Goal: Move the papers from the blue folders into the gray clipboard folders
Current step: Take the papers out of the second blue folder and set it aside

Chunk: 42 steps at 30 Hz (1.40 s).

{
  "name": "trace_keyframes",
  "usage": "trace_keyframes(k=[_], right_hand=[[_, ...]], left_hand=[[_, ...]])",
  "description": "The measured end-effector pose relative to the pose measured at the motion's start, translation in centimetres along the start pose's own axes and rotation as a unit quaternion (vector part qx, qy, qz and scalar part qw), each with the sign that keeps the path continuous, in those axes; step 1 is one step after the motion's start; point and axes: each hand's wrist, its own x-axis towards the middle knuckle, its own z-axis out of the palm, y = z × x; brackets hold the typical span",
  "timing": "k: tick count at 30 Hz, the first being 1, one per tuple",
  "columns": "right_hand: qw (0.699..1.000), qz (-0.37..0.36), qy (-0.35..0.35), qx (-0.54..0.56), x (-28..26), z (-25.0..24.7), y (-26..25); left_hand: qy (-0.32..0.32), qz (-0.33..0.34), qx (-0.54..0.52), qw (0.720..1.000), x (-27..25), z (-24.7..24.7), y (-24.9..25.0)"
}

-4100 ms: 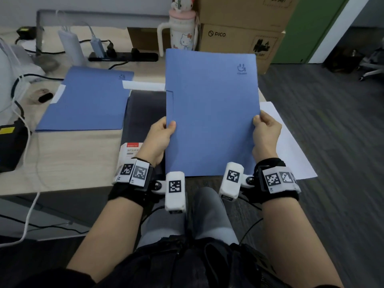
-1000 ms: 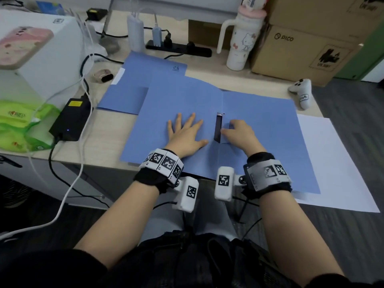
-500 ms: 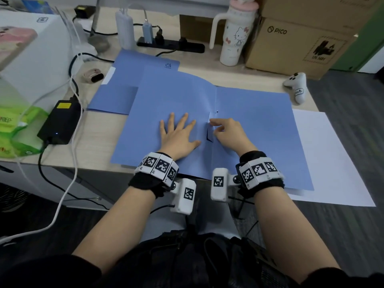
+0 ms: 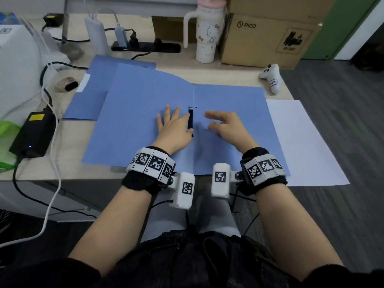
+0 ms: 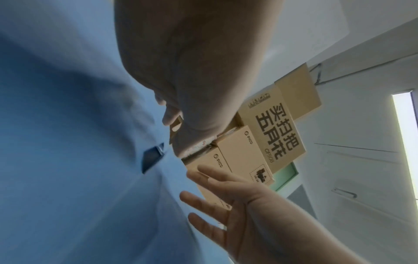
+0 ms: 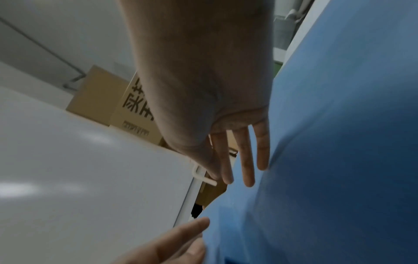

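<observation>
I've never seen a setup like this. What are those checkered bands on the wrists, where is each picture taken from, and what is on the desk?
No robot here: a person works with bare hands. The checkered bands carry small cameras, one per wrist, and a third camera sits on the head. The big picture looks down from the head; the other two look along each hand from below, so they seem tilted.

On the desk lies an open blue folder. The left hand rests flat on its left half. The right hand hovers over the right half with fingers loosely spread; neither has a grip on anything. A second blue folder lies partly under the first, and a white sheet juts past the desk's right edge. Behind stand a mug and a cardboard box.
</observation>
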Motion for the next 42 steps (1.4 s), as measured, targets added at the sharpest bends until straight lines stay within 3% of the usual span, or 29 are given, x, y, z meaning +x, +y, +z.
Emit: trace_keyframes(k=[5, 9, 12, 16, 20, 23, 28, 32, 42], right_hand=[[0.980, 0.019, 0.188, 0.066, -1.5, -4.3, 2.2], [0.947, 0.053, 0.316, 0.018, -2.6, -7.7, 4.3], [0.925, 0.101, 0.360, -0.064, -3.6, -10.1, 5.7], [0.910, 0.131, 0.357, -0.162, -4.6, -12.9, 8.3], [0.887, 0.221, 0.305, -0.267, -5.5, -14.8, 10.4], [0.886, 0.277, 0.266, -0.261, -6.0, -15.8, 11.5], [0.900, 0.261, 0.285, -0.204, -6.3, -16.6, 12.2], [0.904, 0.231, 0.313, -0.177, -6.3, -16.7, 12.8], [0.905, 0.162, 0.362, -0.156, -6.9, -17.0, 11.4]], left_hand=[[-0.016, 0.080, -0.038, 0.996, 0.5, 1.2, 4.1], [-0.060, 0.130, -0.094, 0.985, 0.9, 2.6, 7.5], [-0.093, 0.167, -0.107, 0.976, 1.7, 4.0, 10.3], [-0.128, 0.196, -0.104, 0.967, 2.9, 6.1, 13.4], [-0.147, 0.228, -0.093, 0.958, 3.5, 7.9, 16.0], [-0.161, 0.236, -0.072, 0.956, 3.8, 9.0, 17.7], [-0.127, 0.216, 0.000, 0.968, 4.5, 10.4, 19.4], [-0.109, 0.208, -0.003, 0.972, 5.1, 10.9, 19.6], [-0.136, 0.130, -0.243, 0.952, 6.6, 11.7, 18.8]])
